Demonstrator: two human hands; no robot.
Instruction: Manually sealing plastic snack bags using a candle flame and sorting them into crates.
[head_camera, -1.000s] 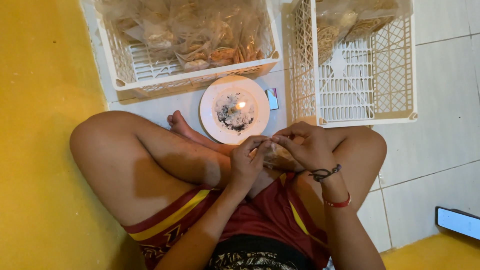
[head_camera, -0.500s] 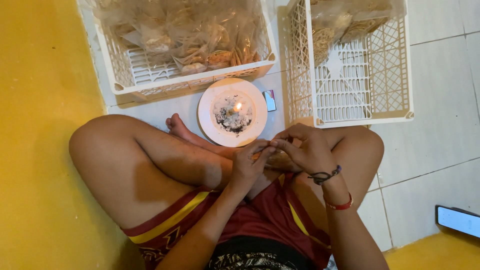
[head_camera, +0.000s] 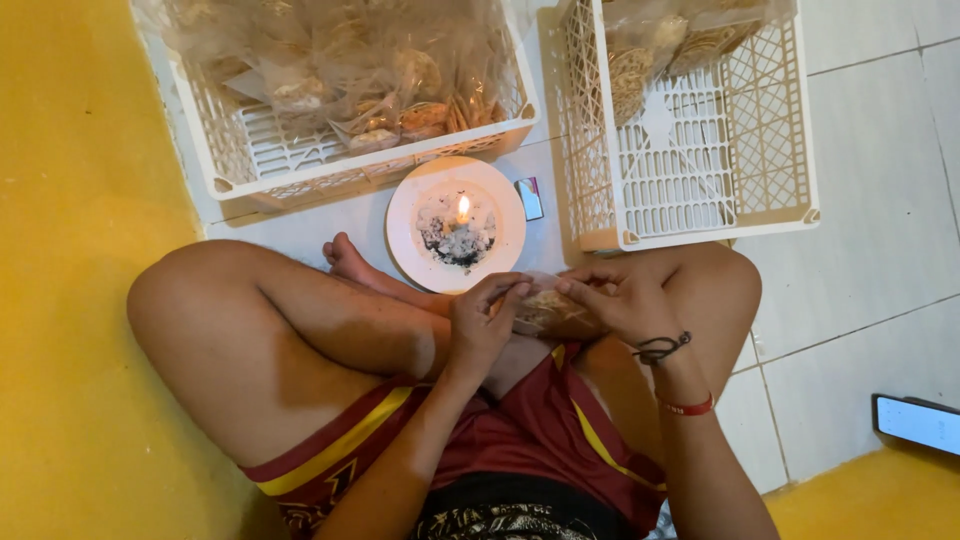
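A person sits cross-legged on a tiled floor, both hands closed on a small clear plastic bag of snacks (head_camera: 548, 312) held low over the lap. The left hand (head_camera: 478, 330) pinches the bag's near end, its fingers (head_camera: 503, 290) curled tight over the plastic, thumb and forefinger pressed together on it. The right hand (head_camera: 620, 305) grips the other end, its fingers (head_camera: 580, 283) bent over the top of the bag and meeting the left fingertips at the bag's upper edge. The bag sits wholly between the two sets of fingers, partly hidden by them; how its mouth is folded cannot be told. A dark cord bracelet (head_camera: 660, 348) and a red band (head_camera: 686, 407) circle the right wrist behind the fingers.

Just beyond the fingertips, a white plate (head_camera: 405, 225) rests on the floor, holding a short lit candle (head_camera: 462, 212) set in dark ash. A small lighter (head_camera: 528, 198) lies beside the plate, beyond the right fingers. Farther out from the left fingers stands a white plastic crate (head_camera: 300, 165) heaped with filled bags of snacks. Out beyond the right fingers stands a second white crate (head_camera: 700, 170), mostly bare with a few filled bags at its far end. A phone (head_camera: 915, 422) lies well off to the right.
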